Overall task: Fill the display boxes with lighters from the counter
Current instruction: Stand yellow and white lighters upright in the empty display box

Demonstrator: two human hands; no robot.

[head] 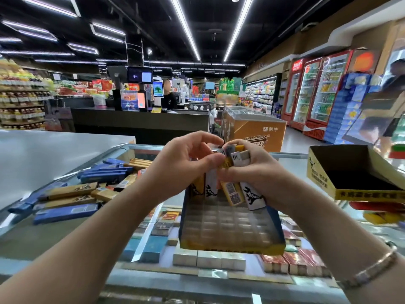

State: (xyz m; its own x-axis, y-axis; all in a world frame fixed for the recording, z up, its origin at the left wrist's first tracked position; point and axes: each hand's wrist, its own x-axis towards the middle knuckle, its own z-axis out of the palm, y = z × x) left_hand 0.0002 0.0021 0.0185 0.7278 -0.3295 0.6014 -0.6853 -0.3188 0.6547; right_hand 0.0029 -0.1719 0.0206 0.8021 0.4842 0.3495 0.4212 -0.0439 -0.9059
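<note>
A blue and yellow display box (230,245) with a gridded tray stands on the glass counter in front of me; a few lighters stand in its far row. My right hand (254,172) grips a bunch of white and yellow lighters (241,194) above the box's far end. My left hand (186,159) pinches the top of one lighter in that bunch with thumb and fingers. A pile of blue and yellow lighters (72,194) lies loose on the counter to the left.
A second, empty yellow display box (322,170) stands at the right. Cigarette packs (208,260) show under the glass counter top (65,238). Beyond it are a checkout desk (140,121) with a person, a freezer chest (258,128) and drink fridges (317,91).
</note>
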